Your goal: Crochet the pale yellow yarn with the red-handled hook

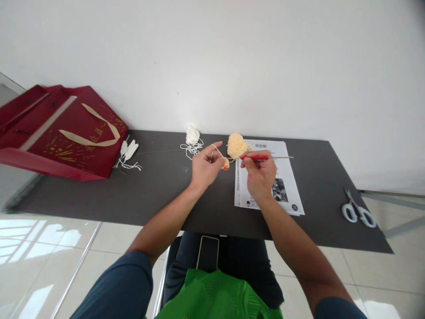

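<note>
Fingers of the right hand (pixel 260 175) are pressed together around the red handle of a crochet hook (pixel 262 157), its thin metal shaft lying level and pointing right, out past the knuckles. Just left of it, the left hand (pixel 204 167) pinches a small orange crocheted piece (pixel 226 165) between thumb and fingers, with the forefinger stretched out and a pale strand looped over it. That strand runs up to a loose ball of peach yarn (pixel 237 145), sitting on the dark table (pixel 152 195) just beyond both hands, touching the far left corner of a printed instruction sheet (pixel 282 173). The right hand hovers over that sheet. Further left, a tangle of white yarn (pixel 192 135) lies near the table's far edge, and beyond it two small white bundles (pixel 129 151) rest beside a red gift bag (pixel 66 133) with gold lettering, lying flat. Far right, well apart from the work, white-handled scissors (pixel 357 211) lie near the table edge. Nearest the camera, a phone (pixel 208 252) rests on the lap above a green cloth (pixel 215 294).
</note>
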`<action>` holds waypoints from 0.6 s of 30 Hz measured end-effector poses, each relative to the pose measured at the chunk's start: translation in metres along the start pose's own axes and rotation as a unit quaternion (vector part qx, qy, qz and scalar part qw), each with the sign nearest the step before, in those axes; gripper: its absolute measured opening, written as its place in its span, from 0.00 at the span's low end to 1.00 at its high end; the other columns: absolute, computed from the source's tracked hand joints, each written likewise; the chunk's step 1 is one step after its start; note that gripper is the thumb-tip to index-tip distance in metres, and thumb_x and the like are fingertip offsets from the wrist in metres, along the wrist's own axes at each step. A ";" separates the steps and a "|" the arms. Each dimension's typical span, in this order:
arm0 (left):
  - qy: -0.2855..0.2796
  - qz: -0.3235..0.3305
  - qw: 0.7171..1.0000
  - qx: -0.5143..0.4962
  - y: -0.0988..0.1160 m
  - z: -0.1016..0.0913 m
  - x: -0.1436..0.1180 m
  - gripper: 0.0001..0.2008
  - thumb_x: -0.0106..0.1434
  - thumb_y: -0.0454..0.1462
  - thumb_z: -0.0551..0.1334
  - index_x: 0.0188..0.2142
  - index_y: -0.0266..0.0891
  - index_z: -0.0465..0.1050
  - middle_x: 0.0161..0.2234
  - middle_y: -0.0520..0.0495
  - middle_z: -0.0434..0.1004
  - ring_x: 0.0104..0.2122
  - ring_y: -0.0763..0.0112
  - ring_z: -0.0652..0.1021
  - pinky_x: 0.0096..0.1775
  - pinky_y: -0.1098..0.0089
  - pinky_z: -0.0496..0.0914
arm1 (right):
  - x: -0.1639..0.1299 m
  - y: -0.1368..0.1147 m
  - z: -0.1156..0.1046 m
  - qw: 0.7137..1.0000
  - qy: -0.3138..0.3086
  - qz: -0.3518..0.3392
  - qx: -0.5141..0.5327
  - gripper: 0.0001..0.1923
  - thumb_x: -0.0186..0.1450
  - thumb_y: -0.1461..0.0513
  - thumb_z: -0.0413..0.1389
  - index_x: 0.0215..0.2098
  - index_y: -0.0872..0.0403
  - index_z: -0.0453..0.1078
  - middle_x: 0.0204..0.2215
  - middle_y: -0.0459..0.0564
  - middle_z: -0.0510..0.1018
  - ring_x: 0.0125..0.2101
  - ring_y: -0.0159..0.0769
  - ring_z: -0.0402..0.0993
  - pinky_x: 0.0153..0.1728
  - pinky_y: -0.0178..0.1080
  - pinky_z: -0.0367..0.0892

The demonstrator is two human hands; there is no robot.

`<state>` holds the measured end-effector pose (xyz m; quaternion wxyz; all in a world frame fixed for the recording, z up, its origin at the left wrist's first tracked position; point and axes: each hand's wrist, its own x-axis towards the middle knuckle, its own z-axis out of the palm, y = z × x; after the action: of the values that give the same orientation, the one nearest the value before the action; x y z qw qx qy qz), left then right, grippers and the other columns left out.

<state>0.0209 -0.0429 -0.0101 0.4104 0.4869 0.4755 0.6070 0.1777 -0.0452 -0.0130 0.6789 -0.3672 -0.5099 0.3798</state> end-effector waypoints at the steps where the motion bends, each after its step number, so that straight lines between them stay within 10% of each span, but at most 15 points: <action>1: -0.007 -0.013 1.000 -0.022 0.000 -0.001 0.001 0.26 0.53 0.31 0.67 0.53 0.38 0.78 0.26 0.54 0.78 0.24 0.76 0.73 0.32 0.71 0.67 | 0.001 0.001 0.000 1.000 -0.002 0.003 0.011 0.08 0.64 0.59 0.66 0.36 0.50 0.72 0.33 0.44 0.81 0.26 0.29 0.74 0.30 0.36 0.71; 18: -0.009 -0.001 0.994 -0.109 -0.001 0.004 0.001 0.18 0.53 0.33 0.71 0.45 0.41 0.80 0.30 0.54 0.77 0.27 0.78 0.74 0.31 0.74 0.70 | 0.000 0.006 0.014 0.957 0.020 0.195 0.211 0.08 0.58 0.59 0.71 0.33 0.49 0.77 0.30 0.41 0.83 0.27 0.26 0.75 0.30 0.32 0.74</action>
<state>0.0242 -0.0406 -0.0108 0.4660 0.4440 0.4033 0.6504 0.1631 -0.0406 -0.0156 0.6639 -0.3155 -0.3223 0.5966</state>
